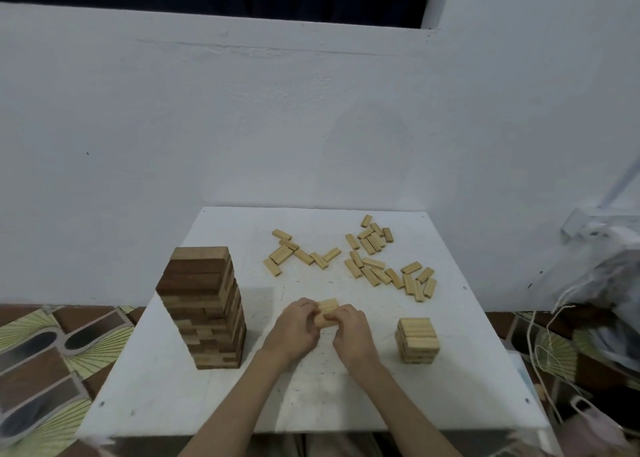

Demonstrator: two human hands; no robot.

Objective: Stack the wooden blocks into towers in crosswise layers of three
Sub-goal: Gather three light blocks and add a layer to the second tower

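Observation:
A small bunch of pale wooden blocks [327, 309] sits at the middle of the white table [207, 394]. My left hand [294, 325] grips its left side and my right hand [351, 332] grips its right side, fingers curled round the blocks. A tall tower [204, 304] of light and dark blocks in crosswise layers stands at the left. A short pale stack [417, 340] stands at the right. Several loose blocks [372, 259] lie scattered over the far half of the table. My fingers hide the lower part of the held bunch.
A white wall rises just behind the table. Patterned floor tiles [45, 356] show at the left. At the right lie a plastic bag [602, 269] and loose cord [540, 346] close to the table's edge.

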